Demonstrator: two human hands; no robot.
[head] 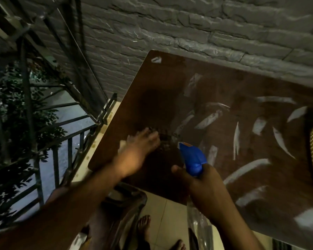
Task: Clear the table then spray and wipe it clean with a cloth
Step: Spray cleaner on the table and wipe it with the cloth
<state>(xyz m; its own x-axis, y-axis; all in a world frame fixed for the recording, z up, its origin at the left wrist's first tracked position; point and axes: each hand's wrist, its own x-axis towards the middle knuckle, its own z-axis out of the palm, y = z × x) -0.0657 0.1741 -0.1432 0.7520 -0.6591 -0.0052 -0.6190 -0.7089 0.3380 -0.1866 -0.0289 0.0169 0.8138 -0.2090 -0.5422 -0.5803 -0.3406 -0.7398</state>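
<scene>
At frame centre the left hand (141,150) presses flat on a pale cloth (122,144) near the brown table (242,141) edge, the right hand (202,184) grips a blue spray bottle (192,157); overlapping strokes toward the streaks at right would probably serve best.

Dark brown wooden table w/ rounded corners (170,91), top set against a grey stone wall, pale streaks across its right half. Pale cloth (122,144), mostly hidden, lies near the table's left edge under the left hand (139,150), which presses flat on it w/ fingers spread; blurred. Blue-headed spray bottle w/ clear body (192,158) is upright over the table's near edge, nozzle pointing left-forward, neck gripped by the right hand (202,184).
</scene>
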